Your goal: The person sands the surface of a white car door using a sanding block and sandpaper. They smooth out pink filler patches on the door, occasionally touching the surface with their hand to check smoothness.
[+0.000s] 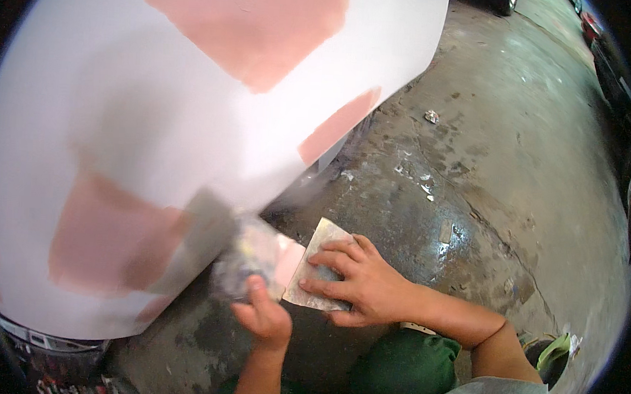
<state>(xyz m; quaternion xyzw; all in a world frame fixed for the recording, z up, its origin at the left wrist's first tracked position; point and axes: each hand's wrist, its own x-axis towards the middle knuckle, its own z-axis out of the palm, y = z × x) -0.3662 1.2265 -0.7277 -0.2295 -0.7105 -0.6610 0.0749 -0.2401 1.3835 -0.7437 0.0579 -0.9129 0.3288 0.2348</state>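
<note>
Holding a flat plate [235, 263] with the thumb on top, the left hand [270, 321] has a narrow grip; motion blur makes the plate's outline hard to judge. Pink paste [288, 262] shows at its right side, beside a pale sheet [328, 233] held in the right hand [368, 282]. Beyond, to the left, a white panel [273, 123] bears pink patches [110, 236]. Farther off, light scraps [432, 117] lie on the stained floor [524, 172].

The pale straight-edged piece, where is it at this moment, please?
In the head view, the pale piece is just below centre, under the right hand, directly right of the blurred piece in the left hand.
</note>
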